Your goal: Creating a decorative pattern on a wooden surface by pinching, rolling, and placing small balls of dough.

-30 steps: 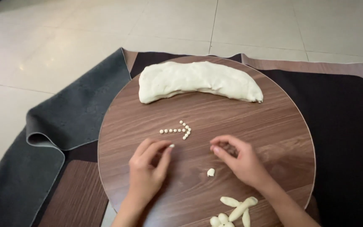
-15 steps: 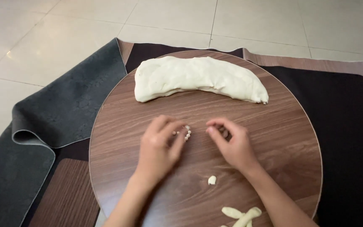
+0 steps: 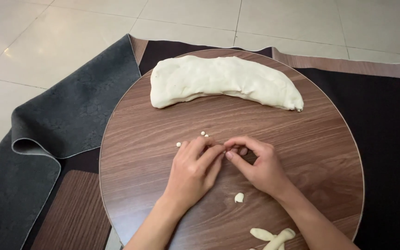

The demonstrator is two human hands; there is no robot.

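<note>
A long, curved loaf of white dough [image 3: 223, 81] lies across the far half of a round wooden board [image 3: 329, 153]. My left hand [image 3: 193, 171] and my right hand [image 3: 258, 164] meet fingertip to fingertip at the board's middle, over a row of tiny dough beads [image 3: 203, 134]. Three beads show to the left of my fingers; the others are hidden under my hands. My right thumb and forefinger look pinched together, but I cannot see what is between them. A small dough lump [image 3: 239, 197] sits just nearer to me.
Several rolled dough strips [image 3: 274, 236] lie at the board's near edge. The board rests on a dark mat [image 3: 390, 139], with a grey mat [image 3: 65, 120] folded back at the left. Pale floor tiles [image 3: 47, 41] surround them.
Both hands moved away from me, from the near part of the board up onto the bead row, and came together. The beads that formed an arrow shape are now mostly covered.
</note>
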